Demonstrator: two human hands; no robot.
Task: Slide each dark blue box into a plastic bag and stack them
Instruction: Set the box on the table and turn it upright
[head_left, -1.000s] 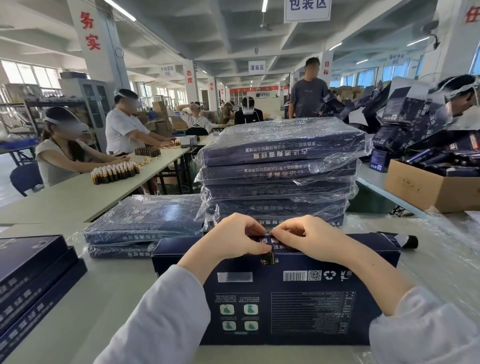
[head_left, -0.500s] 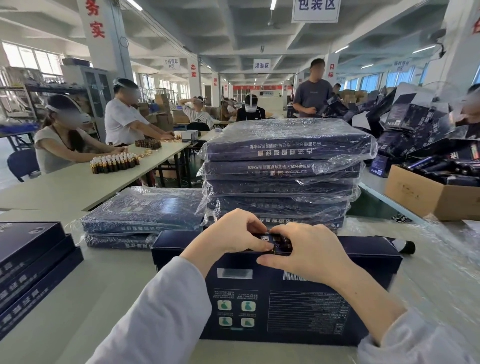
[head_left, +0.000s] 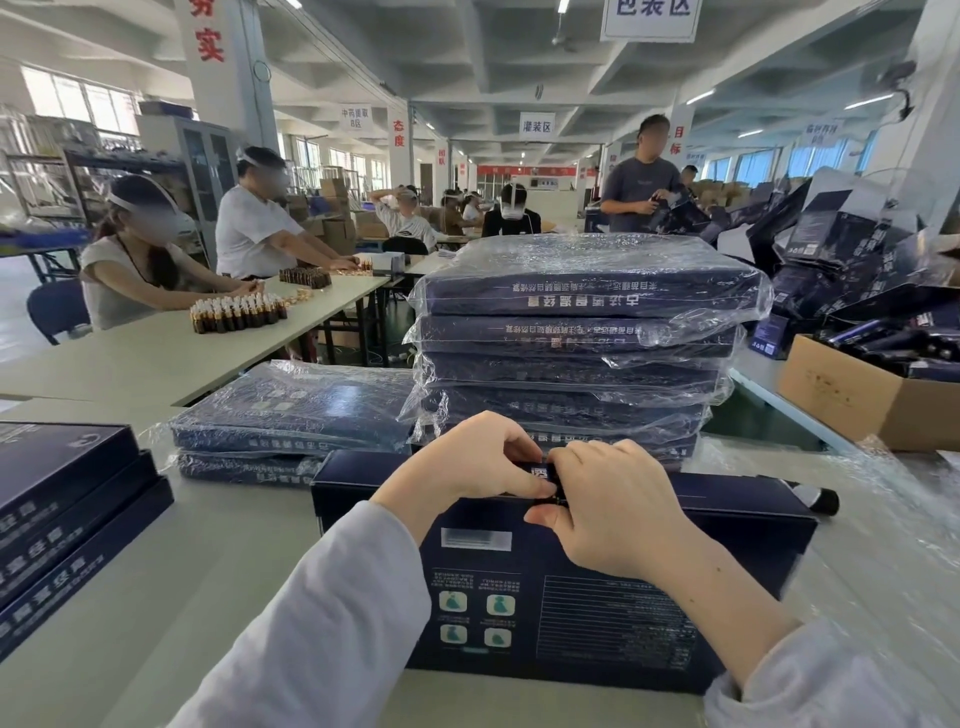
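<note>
The dark blue box (head_left: 571, 597) lies flat on the tabletop (head_left: 249, 545), under both hands. The left hand (head_left: 467, 462) and the right hand (head_left: 608, 514) meet at the middle of its far edge, fingers curled, pinching a small flap there. The box is matte cardboard with white print. Just behind it stands a tall stack of bagged boxes (head_left: 587, 332) in crinkled glossy plastic; a lower bagged stack (head_left: 291, 415) is at left.
</note>
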